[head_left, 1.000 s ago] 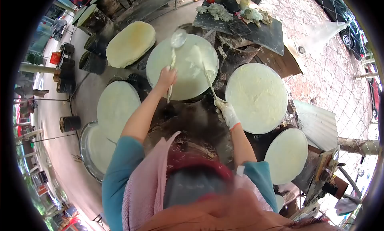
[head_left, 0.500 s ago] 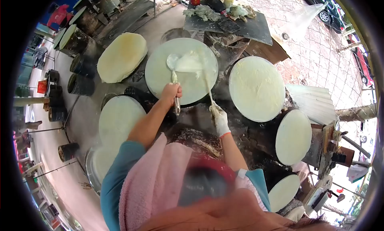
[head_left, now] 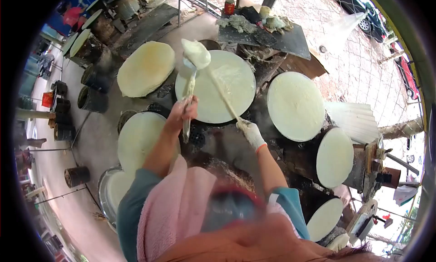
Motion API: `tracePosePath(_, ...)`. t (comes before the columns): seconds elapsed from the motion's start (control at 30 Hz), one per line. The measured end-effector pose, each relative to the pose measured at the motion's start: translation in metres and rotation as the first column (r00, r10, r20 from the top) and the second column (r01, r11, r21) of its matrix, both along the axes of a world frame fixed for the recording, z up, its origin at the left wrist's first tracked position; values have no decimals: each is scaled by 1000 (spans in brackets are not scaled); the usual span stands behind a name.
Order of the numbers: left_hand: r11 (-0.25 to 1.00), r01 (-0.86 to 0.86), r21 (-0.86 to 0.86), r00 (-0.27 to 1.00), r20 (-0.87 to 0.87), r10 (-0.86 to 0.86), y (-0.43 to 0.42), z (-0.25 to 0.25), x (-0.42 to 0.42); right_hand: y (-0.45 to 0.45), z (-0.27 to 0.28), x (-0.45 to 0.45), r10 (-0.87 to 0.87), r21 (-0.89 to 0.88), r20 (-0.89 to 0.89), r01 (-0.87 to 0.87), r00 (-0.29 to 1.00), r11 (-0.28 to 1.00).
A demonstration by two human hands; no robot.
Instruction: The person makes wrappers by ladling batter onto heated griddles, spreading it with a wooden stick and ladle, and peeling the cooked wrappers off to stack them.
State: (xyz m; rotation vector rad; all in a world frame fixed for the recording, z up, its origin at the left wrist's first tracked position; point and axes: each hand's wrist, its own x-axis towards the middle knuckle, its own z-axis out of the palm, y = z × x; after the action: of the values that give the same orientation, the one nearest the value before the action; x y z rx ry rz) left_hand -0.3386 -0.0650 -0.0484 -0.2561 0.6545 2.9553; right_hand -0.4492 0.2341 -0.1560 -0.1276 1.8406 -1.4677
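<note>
Bare, my left hand grips the handle of a ladle whose far end is partly hidden behind pale batter. My right hand, in a white glove, is wrapped round the end of a long batter-coated stick. A thick lump of pale batter hangs where the ladle and the stick's far end meet, over the upper left edge of a round griddle. A thin pale layer coats the griddle's surface.
More round batter-covered griddles stand at right, lower right and left. A thick yellowish round lies upper left. Beyond the griddle, a dark board bears rags and a red can. Black buckets stand at left.
The ladle and stick have moved up and left, lifting the batter from the middle of the griddle to its upper left edge. The stick now leans left.
</note>
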Motion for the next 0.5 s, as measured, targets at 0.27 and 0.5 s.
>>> tracePosePath(0.27,695,-39,-718,989,74,131,54,76,-25,64,47,65,202,123,-157,-184,967,975)
tracePosePath(0.5,655,601,-457,755,58,-653,204,86,-9,257,-17,213,-648,13,-413,715,640,699)
